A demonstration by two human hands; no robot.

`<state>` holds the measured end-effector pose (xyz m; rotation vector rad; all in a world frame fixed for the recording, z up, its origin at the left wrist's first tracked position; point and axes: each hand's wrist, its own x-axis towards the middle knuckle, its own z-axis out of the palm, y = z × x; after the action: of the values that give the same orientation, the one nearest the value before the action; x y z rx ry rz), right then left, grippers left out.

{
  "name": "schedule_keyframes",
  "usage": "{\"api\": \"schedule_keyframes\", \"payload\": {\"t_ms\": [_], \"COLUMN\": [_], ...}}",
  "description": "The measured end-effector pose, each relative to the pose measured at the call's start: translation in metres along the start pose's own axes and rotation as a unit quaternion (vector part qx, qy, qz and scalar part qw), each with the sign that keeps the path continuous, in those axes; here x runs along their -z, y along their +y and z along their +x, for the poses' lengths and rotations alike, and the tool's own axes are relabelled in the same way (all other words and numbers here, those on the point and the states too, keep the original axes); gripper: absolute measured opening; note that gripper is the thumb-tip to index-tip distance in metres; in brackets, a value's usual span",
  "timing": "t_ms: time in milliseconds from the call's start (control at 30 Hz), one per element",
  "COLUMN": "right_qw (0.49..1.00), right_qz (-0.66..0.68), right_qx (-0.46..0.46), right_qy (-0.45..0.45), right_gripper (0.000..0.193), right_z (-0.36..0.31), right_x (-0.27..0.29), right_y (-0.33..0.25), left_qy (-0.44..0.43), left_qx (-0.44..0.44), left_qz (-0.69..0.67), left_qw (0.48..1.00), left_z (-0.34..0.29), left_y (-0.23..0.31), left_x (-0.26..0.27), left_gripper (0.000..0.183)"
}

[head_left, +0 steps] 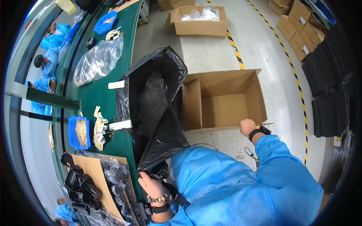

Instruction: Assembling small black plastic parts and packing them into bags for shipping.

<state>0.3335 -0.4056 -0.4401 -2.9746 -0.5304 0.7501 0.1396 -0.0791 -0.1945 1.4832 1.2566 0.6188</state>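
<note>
My right hand is closed on the near right rim of an open cardboard box. The box stands at the right of a large black plastic bag, and its inside shows bare brown board. Fastened to the green workbench's edge by white strips, the bag hangs with its mouth gaping. Something pale and see-through, perhaps a clear liner, shows inside it. At the bag's lower end my left hand pinches the black plastic; part of its fingers is hidden.
On the green workbench lie a clear bag, a blue tray, bundled cables and black parts beside cardboard sheets. Another carton stands on the floor ahead. Black stacks line the right. Workers in blue sit beyond the bench.
</note>
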Motion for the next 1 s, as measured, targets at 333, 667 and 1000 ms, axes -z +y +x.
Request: {"api": "schedule_keyframes", "payload": {"t_ms": [333, 667, 1000], "right_qw": [0.979, 0.94, 0.956], "right_qz": [0.166, 0.325, 0.263], "right_qx": [-0.098, -0.078, 0.036], "right_qy": [0.061, 0.066, 0.12], "right_gripper": [0.021, 0.037, 0.081], "right_z": [-0.006, 0.08, 0.069], "right_x": [0.023, -0.005, 0.072], "right_y": [-0.021, -0.064, -0.129], "left_qy": [0.028, -0.113, -0.169], "left_qx": [-0.034, -0.07, -0.224], "left_qz": [0.083, 0.114, 0.203], "left_qw": [0.996, 0.985, 0.938], "left_z": [0.004, -0.003, 0.003], "left_y": [-0.025, -0.014, -0.028], "left_x": [0.012, -0.001, -0.003], "left_gripper": [0.045, 0.049, 0.039]}}
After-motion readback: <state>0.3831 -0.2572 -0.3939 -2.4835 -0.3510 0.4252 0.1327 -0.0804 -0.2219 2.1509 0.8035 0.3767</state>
